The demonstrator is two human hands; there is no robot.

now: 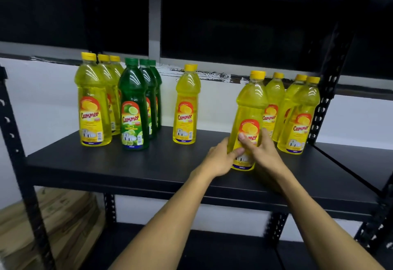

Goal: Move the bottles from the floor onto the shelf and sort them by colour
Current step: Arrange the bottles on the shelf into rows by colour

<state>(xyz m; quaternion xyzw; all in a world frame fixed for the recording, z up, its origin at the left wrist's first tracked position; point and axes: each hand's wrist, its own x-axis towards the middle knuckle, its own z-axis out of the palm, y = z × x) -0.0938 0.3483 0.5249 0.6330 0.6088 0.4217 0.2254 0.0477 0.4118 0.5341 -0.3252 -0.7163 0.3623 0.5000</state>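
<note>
Head view: a black metal-framed shelf with a dark flat board [106, 163] carries clear plastic bottles of yellow and green liquid, all upright; at the left stands a file of three yellow bottles with yellow caps [93, 101], just beside it a file of three green bottles with green caps [133, 108]; a lone yellow bottle [187, 106] stands near the middle, apart from both; at the right, three more yellow bottles [297, 116] cluster near the upright post. The nearest yellow bottle [248, 108] stands on the board towards the front edge; the left hand [221, 159] is curled against its lower left side, thumb on the label; the right hand [261, 148] wraps its lower right side, fingers closed round the body; both hold it.

Judgement: placement is in hand; the yellows lie in separate groups. Keep the base flat; slide the bottle beside its yellow neighbours without striking them; release only once it stands steady.
</note>
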